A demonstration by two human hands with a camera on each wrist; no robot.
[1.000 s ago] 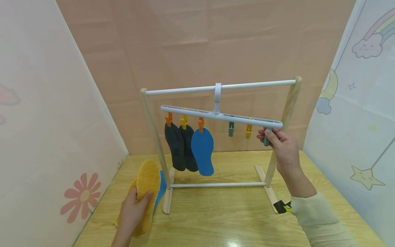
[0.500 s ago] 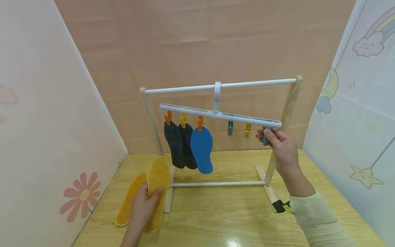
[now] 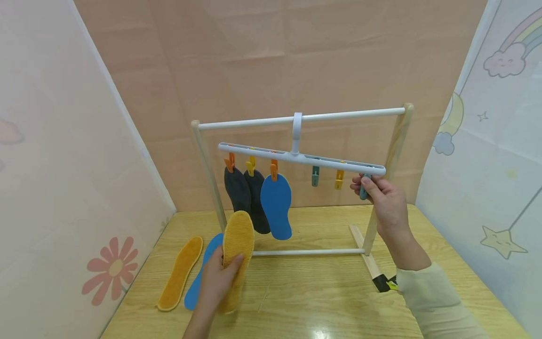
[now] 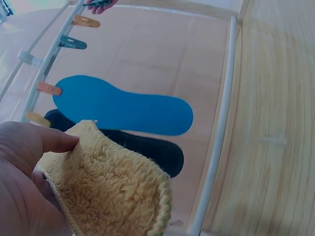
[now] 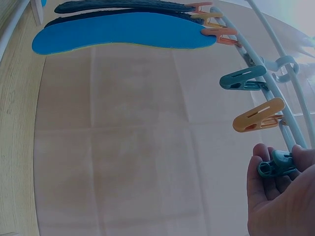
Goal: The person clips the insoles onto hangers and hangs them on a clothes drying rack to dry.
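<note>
My left hand (image 3: 218, 282) grips a fuzzy yellow insole (image 3: 236, 256) (image 4: 108, 189), lifted off the table in front of the wooden drying rack (image 3: 207, 169). My right hand (image 3: 383, 197) pinches a teal clip (image 3: 364, 186) (image 5: 275, 164) at the right end of the white clip hanger (image 3: 300, 157). Two dark insoles (image 3: 245, 197) and a blue insole (image 3: 277, 205) (image 4: 123, 108) hang from the left clips. A teal clip (image 3: 315, 176) and an orange clip (image 3: 338, 179) hang empty.
On the wooden table (image 3: 322, 292) at the left lie a second yellow insole (image 3: 179, 273) and a blue insole (image 3: 199, 273). Pink and patterned panels wall in the sides and the back. The rack's feet and low white rail (image 3: 306, 253) stand mid-table.
My left hand has carried the yellow insole to the right and up toward the rack, uncovering the blue insole and the other yellow one on the table. The right hand has stayed on its clip.
</note>
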